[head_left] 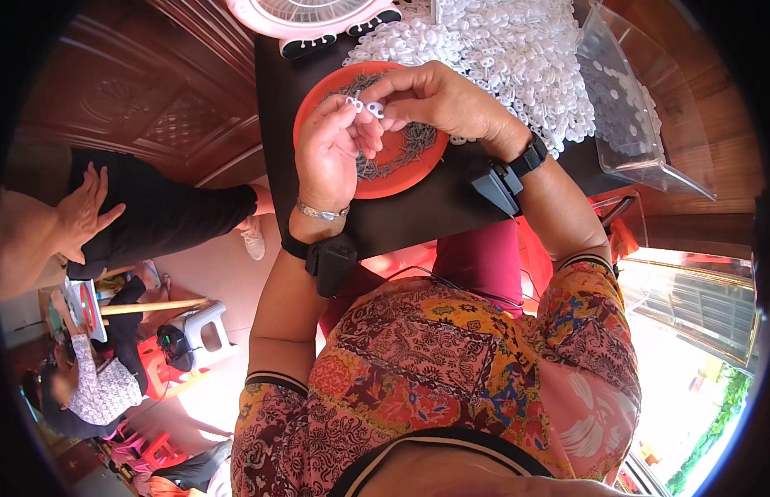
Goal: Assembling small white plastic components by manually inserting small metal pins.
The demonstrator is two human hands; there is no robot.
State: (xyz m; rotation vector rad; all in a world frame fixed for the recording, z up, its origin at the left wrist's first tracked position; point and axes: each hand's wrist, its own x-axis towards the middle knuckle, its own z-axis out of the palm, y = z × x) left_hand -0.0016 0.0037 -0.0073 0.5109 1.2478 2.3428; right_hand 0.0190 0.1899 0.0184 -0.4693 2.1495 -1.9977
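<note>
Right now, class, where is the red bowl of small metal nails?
In the head view, the red bowl sits on the dark table, directly beneath both hands, with the heap of white plastic pieces behind it.

1. Both arms are coming up from the bottom of the picture, bent at the elbows.
2. The left hand (331, 149) is standing up with its fingers curled in and its fingertips pinching together at the top.
3. The right hand (439, 99) is reaching across from the right, with its fingers bent and its fingertips meeting the left fingertips.
4. The two hands are touching at the tips.
</note>
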